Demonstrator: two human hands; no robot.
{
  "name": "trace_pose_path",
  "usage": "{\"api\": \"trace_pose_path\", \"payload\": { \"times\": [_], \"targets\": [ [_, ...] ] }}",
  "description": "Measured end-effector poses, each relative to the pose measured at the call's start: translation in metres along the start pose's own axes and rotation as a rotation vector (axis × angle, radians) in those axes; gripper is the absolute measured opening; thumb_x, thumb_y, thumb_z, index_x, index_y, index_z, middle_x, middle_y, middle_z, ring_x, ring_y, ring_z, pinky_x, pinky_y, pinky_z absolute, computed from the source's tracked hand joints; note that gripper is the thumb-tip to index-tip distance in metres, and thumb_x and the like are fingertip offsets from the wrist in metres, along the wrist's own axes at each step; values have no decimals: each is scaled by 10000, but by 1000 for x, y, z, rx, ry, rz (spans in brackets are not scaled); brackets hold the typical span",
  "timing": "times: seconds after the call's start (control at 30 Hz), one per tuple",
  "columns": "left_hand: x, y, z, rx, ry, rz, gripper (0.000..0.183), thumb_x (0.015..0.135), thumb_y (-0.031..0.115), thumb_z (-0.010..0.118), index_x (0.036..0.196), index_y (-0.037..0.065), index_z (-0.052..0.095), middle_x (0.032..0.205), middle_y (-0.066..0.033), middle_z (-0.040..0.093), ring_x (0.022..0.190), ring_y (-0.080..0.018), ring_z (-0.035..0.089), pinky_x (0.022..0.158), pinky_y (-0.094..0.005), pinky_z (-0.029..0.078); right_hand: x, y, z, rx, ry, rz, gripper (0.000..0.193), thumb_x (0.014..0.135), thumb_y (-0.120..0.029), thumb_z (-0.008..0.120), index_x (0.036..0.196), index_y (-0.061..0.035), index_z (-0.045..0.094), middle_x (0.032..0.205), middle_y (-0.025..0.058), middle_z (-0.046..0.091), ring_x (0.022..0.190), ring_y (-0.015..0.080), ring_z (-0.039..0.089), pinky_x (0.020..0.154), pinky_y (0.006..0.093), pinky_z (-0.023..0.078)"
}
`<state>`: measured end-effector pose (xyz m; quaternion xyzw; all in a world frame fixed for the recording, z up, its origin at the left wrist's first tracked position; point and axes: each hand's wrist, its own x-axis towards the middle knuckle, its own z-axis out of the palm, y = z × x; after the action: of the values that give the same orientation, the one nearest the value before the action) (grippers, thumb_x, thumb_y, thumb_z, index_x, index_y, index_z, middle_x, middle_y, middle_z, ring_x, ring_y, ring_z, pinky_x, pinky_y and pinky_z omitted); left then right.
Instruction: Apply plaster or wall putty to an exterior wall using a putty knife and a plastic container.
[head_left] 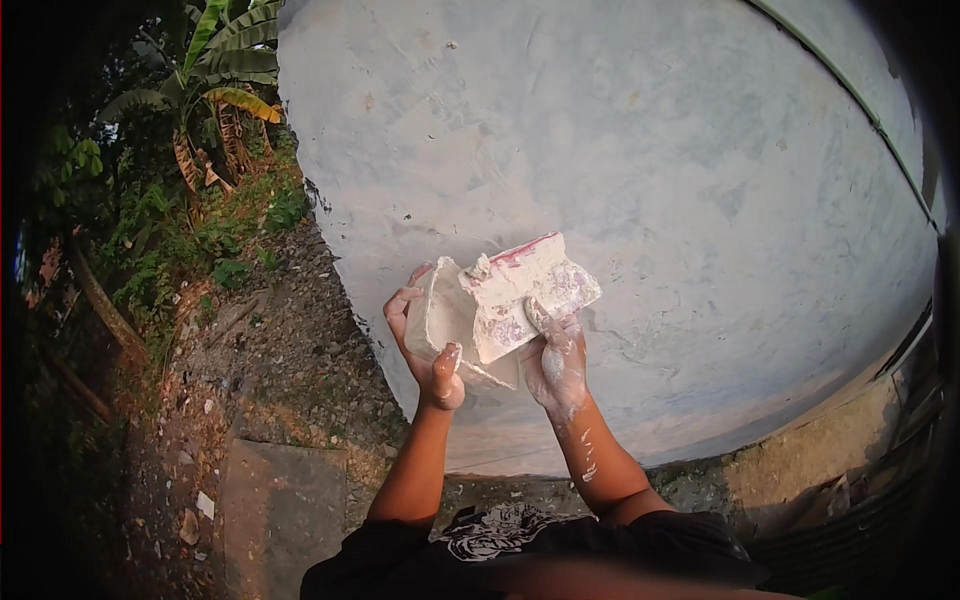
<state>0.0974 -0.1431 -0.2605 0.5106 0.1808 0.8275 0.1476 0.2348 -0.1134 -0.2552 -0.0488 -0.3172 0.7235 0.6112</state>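
Observation:
My left hand (442, 384) is closed around a cut-open, translucent plastic container (450, 312), with fingers on its left side and the thumb at its near rim. White paste coats its inside and rim. In my right hand (560, 368) is a flat, bent-looking spreader (535, 300) smeared with white paste, its far edge showing a reddish strip. The thumb presses on the upper face; the other fingers are mostly hidden beneath. The spreader is tilted over the container's right side. White smears mark my right hand and forearm.
Ahead stands a large grey-white plastered wall (680, 200) with patchy smears. A thin pipe or cable (840, 80) runs along its upper right. Rubble ground (290, 340) and banana plants (205, 100) lie to the left. A concrete slab (280, 490) is at the lower left.

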Motion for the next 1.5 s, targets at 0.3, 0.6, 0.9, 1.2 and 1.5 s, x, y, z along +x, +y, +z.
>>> {"api": "trace_pose_path", "payload": {
  "times": [0.3, 0.6, 0.9, 1.2, 1.5],
  "targets": [
    [110, 46, 3, -86, -184, -43, 711, 848, 238, 647, 1442, 45, 307, 1369, -128, 436, 1249, -207, 433, 1092, -352, 303, 55, -52, 85, 116, -230, -214, 367, 1002, -107, 453, 1327, 63, 435, 1315, 177, 559, 1212, 262, 578, 1045, 422, 501],
    [222, 90, 10, -105, -271, -59, 346, 968, 217, 577, 1287, 136, 470, 1234, -36, 486, 1153, -147, 462, 999, -322, 378, 115, -126, 204, -206, -374, -345, 228, 994, -128, 498, 1156, 32, 518, 1063, 136, 636, 937, 203, 649, 772, 319, 552],
    [249, 97, 13, 46, -214, 44, 240, 971, 157, 608, 1134, 127, 434, 1103, -23, 450, 1099, -123, 486, 950, -298, 382, 159, -145, 298, -134, -470, -619, 251, 973, -5, 465, 1169, 143, 414, 1129, 196, 538, 1003, 273, 641, 906, 397, 609],
    [246, 107, -5, 184, -154, 200, 249, 959, 112, 620, 1093, 102, 410, 1031, -11, 405, 877, -77, 414, 817, -236, 382, 250, -138, 421, -1097, -9, -2127, 256, 858, -56, 588, 1105, -2, 631, 974, 197, 688, 832, 339, 692, 747, 415, 567],
    [245, 120, -59, 204, 20, 198, 241, 954, 101, 612, 1110, 104, 428, 1016, 5, 425, 872, -63, 422, 774, -230, 384, 287, -66, 458, -2421, -120, -1847, 228, 811, -158, 710, 1035, -146, 754, 1044, 40, 728, 1000, 189, 693, 754, 303, 556]
  ]
}}
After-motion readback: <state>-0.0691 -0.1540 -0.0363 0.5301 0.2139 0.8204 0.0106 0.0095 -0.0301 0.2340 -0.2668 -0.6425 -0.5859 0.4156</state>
